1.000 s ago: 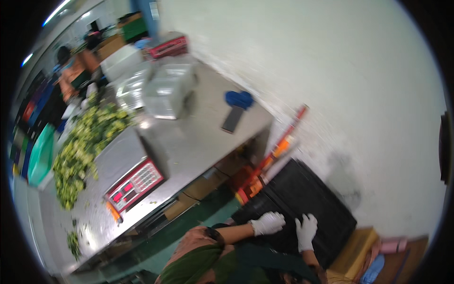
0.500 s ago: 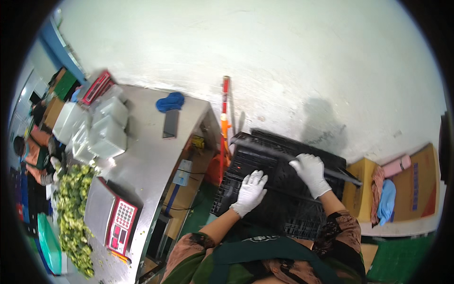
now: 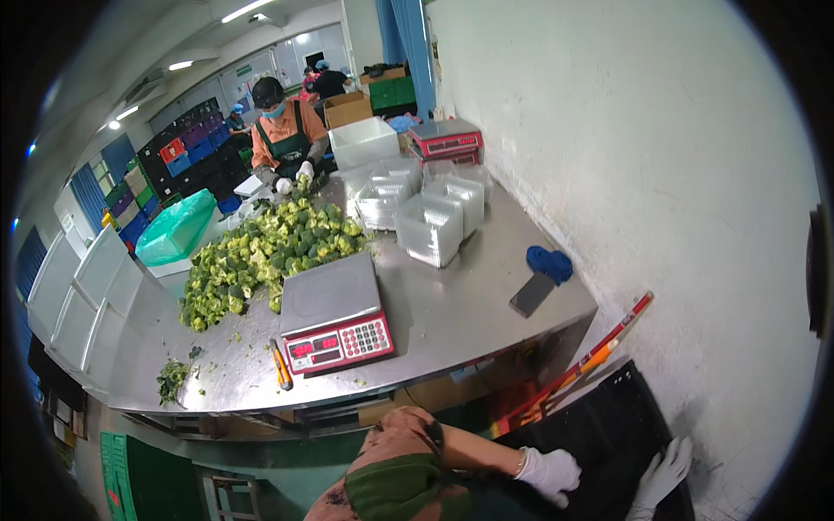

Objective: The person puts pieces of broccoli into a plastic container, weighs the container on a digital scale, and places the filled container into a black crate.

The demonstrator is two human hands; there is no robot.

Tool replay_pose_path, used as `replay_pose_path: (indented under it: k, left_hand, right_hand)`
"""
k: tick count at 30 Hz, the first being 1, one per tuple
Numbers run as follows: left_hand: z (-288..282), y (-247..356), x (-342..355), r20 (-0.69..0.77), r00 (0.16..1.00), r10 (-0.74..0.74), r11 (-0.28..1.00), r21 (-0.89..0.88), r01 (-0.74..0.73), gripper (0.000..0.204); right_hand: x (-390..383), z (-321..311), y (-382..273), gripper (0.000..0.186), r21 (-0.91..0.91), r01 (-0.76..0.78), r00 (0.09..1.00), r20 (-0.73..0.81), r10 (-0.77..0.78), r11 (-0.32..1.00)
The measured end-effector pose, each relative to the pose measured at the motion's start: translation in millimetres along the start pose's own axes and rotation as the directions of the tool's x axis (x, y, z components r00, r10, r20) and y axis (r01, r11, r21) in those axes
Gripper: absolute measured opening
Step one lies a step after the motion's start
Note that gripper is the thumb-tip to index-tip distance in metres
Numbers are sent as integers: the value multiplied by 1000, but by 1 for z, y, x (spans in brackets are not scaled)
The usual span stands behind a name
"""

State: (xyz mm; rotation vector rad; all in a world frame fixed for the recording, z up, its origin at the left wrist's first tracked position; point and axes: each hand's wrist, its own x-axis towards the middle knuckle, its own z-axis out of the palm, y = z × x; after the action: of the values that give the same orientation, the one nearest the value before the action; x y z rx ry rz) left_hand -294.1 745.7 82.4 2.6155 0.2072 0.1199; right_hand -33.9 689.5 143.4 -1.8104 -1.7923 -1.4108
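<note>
Both my hands wear white gloves and are at a black plastic crate [image 3: 612, 421] in the lower right. My left hand [image 3: 552, 475] rests on the crate with its fingers slightly bent and nothing visible in them. Near the crate's right side, my right hand [image 3: 667, 473] has its fingers stretched out, close to the wall. The lower part of the crate runs out of the picture.
A steel table [image 3: 460, 321] carries a heap of broccoli florets [image 3: 269, 247], a red-and-grey scale [image 3: 334, 313], clear plastic boxes [image 3: 430, 226], an orange cutter [image 3: 281, 365] and a phone [image 3: 532, 295]. A co-worker [image 3: 287, 139] handles broccoli across it. Red-orange poles [image 3: 582, 365] lean beside the crate.
My view has swung left, bringing the whole table and the co-worker into sight. My hands now appear at the lower right, still at the black crate.
</note>
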Motion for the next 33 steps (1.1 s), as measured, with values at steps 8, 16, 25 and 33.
replay_pose_path:
  k: [8,16,25,33]
  left_hand:
    - [-3,-40,25,752,630,196,879,-419,227,61]
    - [154,-94,48,508,625,592,626,198,-754,59]
    - [117,-41,88,496,581,645,580,176,-795,56]
    - [13,-23,46,188,928,320,909,216,-357,34]
  right_hand:
    - [-217,-50,-25,50,749,-160,461,632,-622,643]
    - [-210,-58,-17,18,749,-27,515,578,-633,662]
    - [-220,-41,-19,33,690,1,741,485,-464,724]
    - [-209,-150,101,21,490,-301,827,562,-32,818]
